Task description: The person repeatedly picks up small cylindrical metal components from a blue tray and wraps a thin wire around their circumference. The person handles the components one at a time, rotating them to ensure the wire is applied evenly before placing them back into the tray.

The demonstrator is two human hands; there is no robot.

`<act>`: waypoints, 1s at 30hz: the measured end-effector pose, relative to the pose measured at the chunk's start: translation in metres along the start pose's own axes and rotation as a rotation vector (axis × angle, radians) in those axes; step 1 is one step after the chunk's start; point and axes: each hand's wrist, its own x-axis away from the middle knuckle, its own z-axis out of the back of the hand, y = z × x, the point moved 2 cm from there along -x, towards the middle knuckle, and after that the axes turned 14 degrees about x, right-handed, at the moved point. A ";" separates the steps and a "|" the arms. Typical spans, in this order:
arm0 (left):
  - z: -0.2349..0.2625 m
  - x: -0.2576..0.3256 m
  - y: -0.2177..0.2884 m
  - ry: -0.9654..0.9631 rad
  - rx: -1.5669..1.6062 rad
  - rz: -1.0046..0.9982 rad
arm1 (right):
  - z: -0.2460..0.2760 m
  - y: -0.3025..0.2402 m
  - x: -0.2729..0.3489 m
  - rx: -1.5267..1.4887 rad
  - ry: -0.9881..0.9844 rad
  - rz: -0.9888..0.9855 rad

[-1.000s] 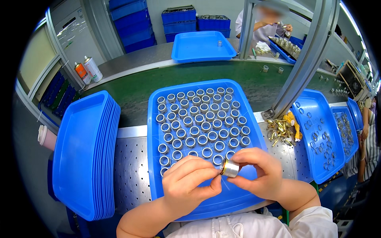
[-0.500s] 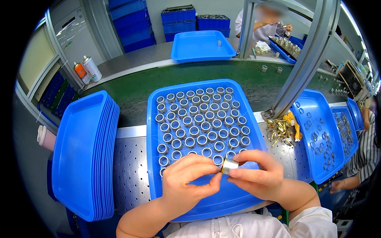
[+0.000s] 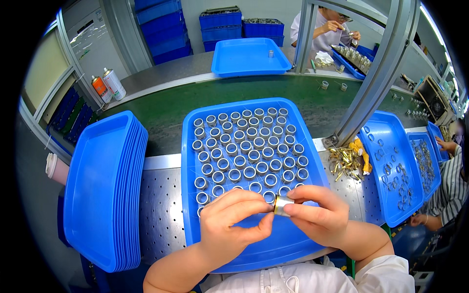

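Observation:
Above the near part of a blue tray (image 3: 293, 246), my right hand (image 3: 322, 217) pinches a short silvery metal cylinder (image 3: 283, 206) with a yellowish rim on its left end. My left hand (image 3: 232, 219) is at that end, its thumb and fingertips closed together. Whether it grips the rim or something small there is hidden. Beyond my hands, many similar metal cylinders (image 3: 254, 156) stand upright in loose rows in the tray, open ends up, with fine wires between them. My hands cover part of the nearest row.
At left stands a stack of blue trays (image 3: 97, 185), with two spray cans (image 3: 113, 84) behind it. Across the green belt (image 3: 166, 112) lies another blue tray (image 3: 251, 56). Right of my tray are brass-coloured pieces (image 3: 344, 161), a metal post (image 3: 376, 73) and a tray of rings (image 3: 391, 166). Co-workers sit beyond.
The cylinder has turned slightly in my right fingers, and its yellowish rim shows more. My left hand has hardly moved. At right, a co-worker's hand has reached toward the trays.

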 end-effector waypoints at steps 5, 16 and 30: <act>0.000 0.002 -0.003 0.001 0.002 0.023 | -0.002 -0.002 0.000 -0.022 0.020 0.014; -0.001 0.002 -0.002 0.027 0.024 0.045 | 0.003 0.000 -0.002 0.046 0.017 0.154; 0.001 0.003 0.000 -0.006 -0.112 -0.171 | -0.006 0.005 0.005 -0.712 -0.125 -0.422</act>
